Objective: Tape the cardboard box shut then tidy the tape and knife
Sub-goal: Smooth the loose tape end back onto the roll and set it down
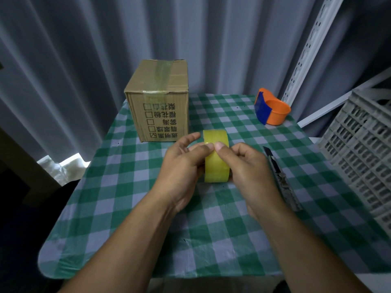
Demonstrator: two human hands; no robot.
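Note:
A yellow roll of tape (216, 163) is held on edge above the middle of the table, between both hands. My left hand (182, 166) grips its left side, thumb on the rim. My right hand (246, 166) holds the right side, thumb pressed on the top of the roll next to the left thumb. The cardboard box (158, 100) stands at the back left, flaps closed, with a strip of clear tape along its top seam and down the front. A utility knife (281, 178) lies on the cloth just right of my right hand.
An orange and blue tape dispenser (271, 108) sits at the back right. A grey slotted plastic crate (359, 149) stands at the right edge. The table wears a green checked cloth (131, 197). Grey curtains hang behind; a white perforated post (306, 51) rises at right.

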